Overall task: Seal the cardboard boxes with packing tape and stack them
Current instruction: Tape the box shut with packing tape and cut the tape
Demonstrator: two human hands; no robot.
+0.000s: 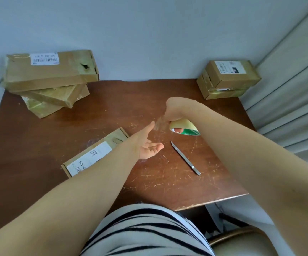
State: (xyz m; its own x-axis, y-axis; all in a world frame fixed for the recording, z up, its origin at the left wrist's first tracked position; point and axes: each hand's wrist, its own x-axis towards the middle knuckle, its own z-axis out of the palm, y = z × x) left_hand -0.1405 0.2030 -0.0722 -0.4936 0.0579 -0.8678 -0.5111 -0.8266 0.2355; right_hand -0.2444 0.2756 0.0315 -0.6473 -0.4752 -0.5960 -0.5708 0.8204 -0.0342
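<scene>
- The table (38, 145) is showing reddish-brown wood with pale scratches.
- The far-left cardboard boxes (47, 74) are showing tan, with white labels.
- The tape roll (184, 127) is showing a green core.
- The shirt (145, 231) is showing black-and-white stripes.
- The knife (185, 158) is gleaming silver.

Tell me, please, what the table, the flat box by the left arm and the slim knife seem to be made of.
Table: reddish-brown wood or veneer, slight sheen, pale scratches. Flat box: matt brown cardboard, white paper label. Knife: apparently metal, silvery and glinting.

Scratched wood table (168, 182), matt cardboard boxes (51, 74), metal blade (185, 158).
</scene>
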